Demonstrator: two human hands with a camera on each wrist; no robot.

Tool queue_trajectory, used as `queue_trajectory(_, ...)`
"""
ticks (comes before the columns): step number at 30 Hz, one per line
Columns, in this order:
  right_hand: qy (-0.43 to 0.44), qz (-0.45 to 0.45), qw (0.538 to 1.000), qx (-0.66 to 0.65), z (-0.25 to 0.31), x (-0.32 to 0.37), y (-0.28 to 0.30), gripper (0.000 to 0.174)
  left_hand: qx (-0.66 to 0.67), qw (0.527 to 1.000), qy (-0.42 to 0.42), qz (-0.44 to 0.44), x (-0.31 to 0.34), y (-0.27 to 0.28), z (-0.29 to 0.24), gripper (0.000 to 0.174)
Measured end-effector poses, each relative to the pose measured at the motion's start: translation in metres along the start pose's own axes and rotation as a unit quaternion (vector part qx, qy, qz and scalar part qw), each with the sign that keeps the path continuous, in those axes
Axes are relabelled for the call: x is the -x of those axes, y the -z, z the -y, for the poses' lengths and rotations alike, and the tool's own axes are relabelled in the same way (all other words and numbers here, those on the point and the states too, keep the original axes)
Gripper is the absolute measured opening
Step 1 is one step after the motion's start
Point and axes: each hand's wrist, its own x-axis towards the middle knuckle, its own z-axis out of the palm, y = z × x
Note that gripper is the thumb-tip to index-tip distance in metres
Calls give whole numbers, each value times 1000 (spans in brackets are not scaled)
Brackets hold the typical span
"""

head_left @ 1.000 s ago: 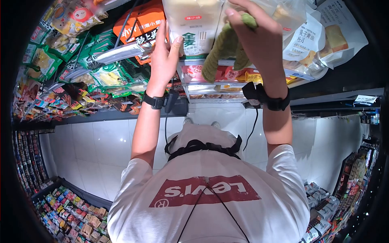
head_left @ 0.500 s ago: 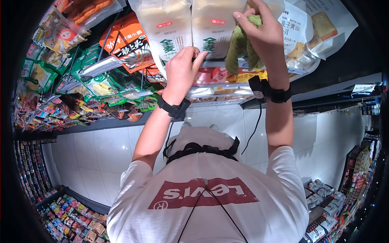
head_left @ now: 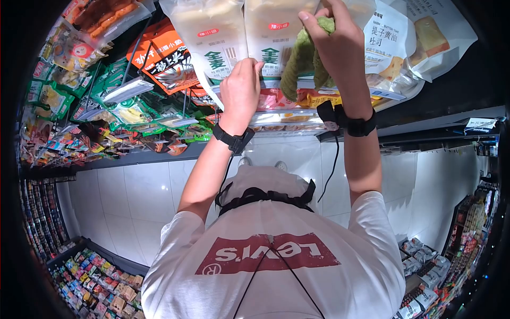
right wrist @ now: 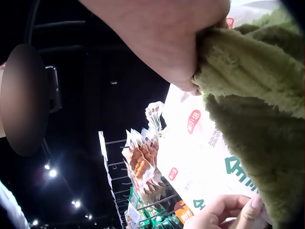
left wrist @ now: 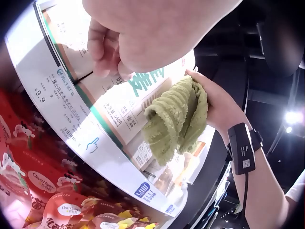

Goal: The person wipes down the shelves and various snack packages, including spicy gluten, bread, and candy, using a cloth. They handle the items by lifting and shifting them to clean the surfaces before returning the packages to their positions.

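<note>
Two white bread bags with green lettering, one on the left (head_left: pixel 207 37) and one on the right (head_left: pixel 271 32), stand side by side on a shelf. My left hand (head_left: pixel 240 95) pinches the lower front between them, its thumb and fingers curled together (right wrist: pixel 233 212). A fluffy green cloth (head_left: pixel 302 61) (left wrist: pixel 174 117) hangs folded from my right hand (head_left: pixel 340 48), which grips its upper part in front of the right bag. The right fingertips are partly hidden by the cloth in the right wrist view.
Orange snack packs (head_left: pixel 164 58) and green packets (head_left: pixel 133 114) hang on hooks at the left. White toast bags (head_left: pixel 390 45) lie at the right. A price strip (left wrist: pixel 71 114) edges the shelf, with red packets (left wrist: pixel 43 179) below.
My left hand has moved from the left bag's outer side to the lower front between the bags, its straight fingers now curled. The second bag has come into clearer view. The right hand still holds the cloth.
</note>
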Motion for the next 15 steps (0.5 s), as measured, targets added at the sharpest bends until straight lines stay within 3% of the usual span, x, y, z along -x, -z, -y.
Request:
queue_trajectory(3, -4, 6, 1000, 10, 7, 1, 10, 48, 17, 1000, 2, 4, 1, 2, 1, 18)
queue_trajectory(5, -129, 58, 986, -84, 15, 1, 29, 43, 40, 999, 5, 9, 2, 7, 0, 17)
queue_trajectory(6, -132, 55, 987, -76, 7, 5, 34, 43, 61, 998, 8, 12, 3, 11, -2, 17)
queue_trajectory(8, -22, -30, 997, -71, -18, 17, 50, 38, 82, 996, 7, 17, 4, 18, -6, 16)
queue_trajectory(10, -79, -22, 996, 20, -29, 12, 77, 48, 93, 995, 0, 40, 9, 22, -14, 15)
queue_trajectory(12, -164, -1, 986, -27, -24, 5, 96, 36, 112, 992, -30, 50, 10, 18, -26, 14)
queue_trajectory(15, -106, -3, 994, 31, -44, 0, 100, 41, 124, 988, -62, 66, 12, 0, -47, 15)
